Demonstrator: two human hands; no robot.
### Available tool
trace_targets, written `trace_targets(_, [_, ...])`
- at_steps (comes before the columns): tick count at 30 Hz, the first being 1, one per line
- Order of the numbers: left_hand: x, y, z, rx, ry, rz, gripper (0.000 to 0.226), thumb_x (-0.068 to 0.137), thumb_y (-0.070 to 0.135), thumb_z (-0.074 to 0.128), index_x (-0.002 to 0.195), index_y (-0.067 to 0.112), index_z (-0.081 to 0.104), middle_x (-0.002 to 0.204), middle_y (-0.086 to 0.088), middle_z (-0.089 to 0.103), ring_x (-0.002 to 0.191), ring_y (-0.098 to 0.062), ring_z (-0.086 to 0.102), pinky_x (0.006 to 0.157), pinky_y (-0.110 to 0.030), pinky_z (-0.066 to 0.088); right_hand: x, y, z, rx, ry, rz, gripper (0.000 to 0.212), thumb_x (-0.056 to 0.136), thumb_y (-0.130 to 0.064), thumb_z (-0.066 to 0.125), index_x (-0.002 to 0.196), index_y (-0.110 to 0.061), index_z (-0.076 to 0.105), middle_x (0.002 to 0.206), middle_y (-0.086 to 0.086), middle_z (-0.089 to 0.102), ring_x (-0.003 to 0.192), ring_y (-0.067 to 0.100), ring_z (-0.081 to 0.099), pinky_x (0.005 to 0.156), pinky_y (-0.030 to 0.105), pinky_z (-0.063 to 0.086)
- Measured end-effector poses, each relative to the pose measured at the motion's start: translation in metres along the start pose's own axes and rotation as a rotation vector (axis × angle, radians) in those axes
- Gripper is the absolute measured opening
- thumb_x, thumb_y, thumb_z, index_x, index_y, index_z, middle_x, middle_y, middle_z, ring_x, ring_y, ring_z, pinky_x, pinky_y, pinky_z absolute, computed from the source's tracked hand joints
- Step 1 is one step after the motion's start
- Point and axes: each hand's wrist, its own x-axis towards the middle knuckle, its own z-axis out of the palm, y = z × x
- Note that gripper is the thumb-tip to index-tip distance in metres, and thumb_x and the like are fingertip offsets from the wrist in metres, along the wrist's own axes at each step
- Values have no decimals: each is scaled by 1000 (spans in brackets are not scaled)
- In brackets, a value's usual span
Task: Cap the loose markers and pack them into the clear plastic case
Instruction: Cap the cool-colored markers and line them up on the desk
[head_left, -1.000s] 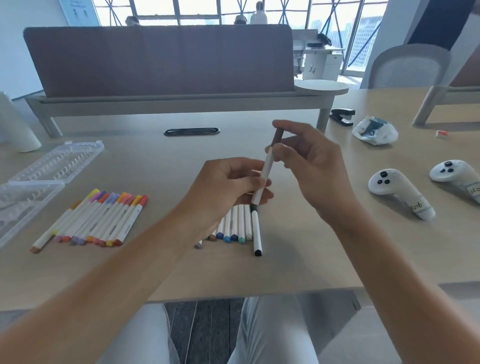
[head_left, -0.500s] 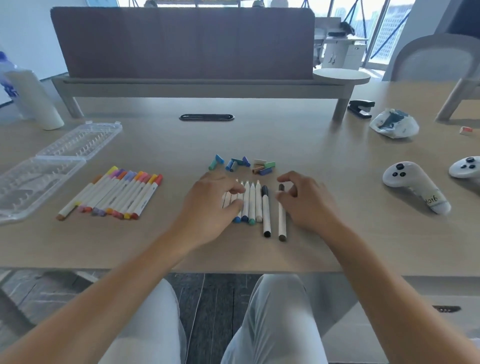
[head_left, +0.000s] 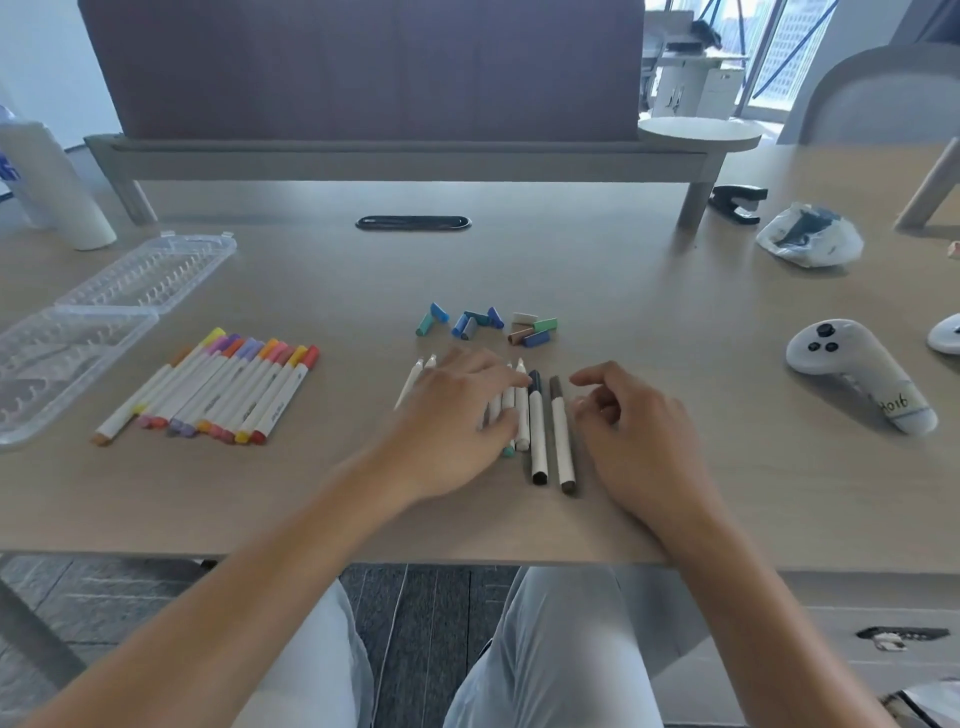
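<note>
My left hand (head_left: 457, 415) lies over a row of white uncapped markers (head_left: 521, 415), its fingers resting on top of them. To their right lie a black-capped marker (head_left: 537, 431) and a brown-capped marker (head_left: 561, 431). My right hand (head_left: 634, 431) rests on the table just right of the brown one, fingers loosely curled and holding nothing. A heap of loose caps (head_left: 488, 325) in blue, green and brown sits beyond the hands. A row of several capped markers (head_left: 218, 389) lies at the left. The clear plastic case (head_left: 78, 332) is open at the far left.
Two white controllers (head_left: 857, 374) (head_left: 945, 338) lie at the right, with a plastic bag (head_left: 810, 239) and a black stapler (head_left: 737, 202) behind them. A white cylinder (head_left: 57, 187) stands at the back left. The table's front edge (head_left: 467, 561) runs just below my wrists.
A second ago both hands held the brown marker up in the air. It now lies beside the black one, my right hand has let go, and my left hand rests on the uncapped row.
</note>
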Motion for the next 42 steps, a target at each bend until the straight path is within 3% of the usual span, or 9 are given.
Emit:
trace_targets(12, [-29, 8, 11, 222, 0, 129, 55, 101, 42, 27, 137, 23, 65, 154, 3, 49, 152, -16, 27, 126, -51, 16, 9, 8, 3, 15, 21, 25, 21, 96, -21, 59, 109, -29, 74, 83, -14, 67, 84, 14, 64, 75, 31, 48])
trace_targets(19, [-76, 31, 8, 172, 21, 114, 55, 101, 50, 31, 132, 21, 67, 150, 3, 51, 152, -14, 26, 126, -51, 16, 7, 6, 2, 25, 37, 34, 21, 92, -21, 62, 108, -27, 75, 79, -11, 65, 85, 19, 63, 78, 30, 47])
trace_targets(22, [-93, 38, 9, 141, 127, 48, 49, 99, 52, 39, 121, 23, 72, 137, 4, 56, 141, -15, 39, 120, -49, 29, 3, 2, -1, 35, 36, 39, 22, 90, -21, 62, 108, -26, 74, 81, -10, 67, 86, 17, 64, 78, 29, 47])
trace_targets(24, [-96, 41, 7, 152, 211, -35, 41, 94, 55, 52, 114, 25, 72, 123, 8, 58, 127, -15, 46, 109, -38, 35, 0, 0, -4, 37, 15, 37, 23, 90, -22, 63, 110, -27, 73, 83, -10, 68, 86, 17, 64, 80, 30, 49])
trace_targets(27, [-88, 51, 1, 202, 229, -187, 32, 85, 57, 68, 100, 29, 69, 102, 12, 59, 110, -13, 48, 90, -30, 31, -5, 2, -10, 26, -19, 20, 21, 91, -25, 65, 111, -28, 71, 87, -10, 69, 86, 15, 63, 80, 30, 48])
trace_targets(32, [-75, 67, 2, 211, 194, -274, 14, 87, 44, 67, 88, 31, 71, 80, 15, 65, 91, -12, 55, 90, -36, 37, -11, 12, -17, 69, 6, 25, 13, 94, -30, 68, 107, -30, 72, 87, -13, 69, 82, 3, 61, 69, 21, 41])
trace_targets(37, [-71, 68, -3, 230, 169, -335, 13, 89, 40, 64, 88, 30, 72, 77, 13, 67, 81, -9, 59, 89, -32, 37, -10, 12, -14, 76, 11, 28, 9, 95, -32, 67, 102, -30, 73, 86, -14, 70, 84, 9, 64, 76, 27, 45])
trace_targets(39, [-68, 65, -12, 143, 188, -363, 12, 88, 40, 67, 88, 30, 73, 75, 15, 67, 77, -5, 62, 86, -32, 44, -9, 12, -13, 65, 8, 29, 8, 96, -33, 66, 101, -31, 72, 85, -14, 69, 83, 9, 64, 76, 29, 46])
trace_targets(42, [-56, 53, -28, -195, 252, -437, 8, 86, 33, 75, 79, 31, 73, 68, 15, 66, 68, 0, 63, 67, -24, 49, -7, 11, -10, 26, 3, 25, 8, 96, -34, 65, 100, -32, 71, 82, -15, 67, 81, 11, 63, 73, 30, 45])
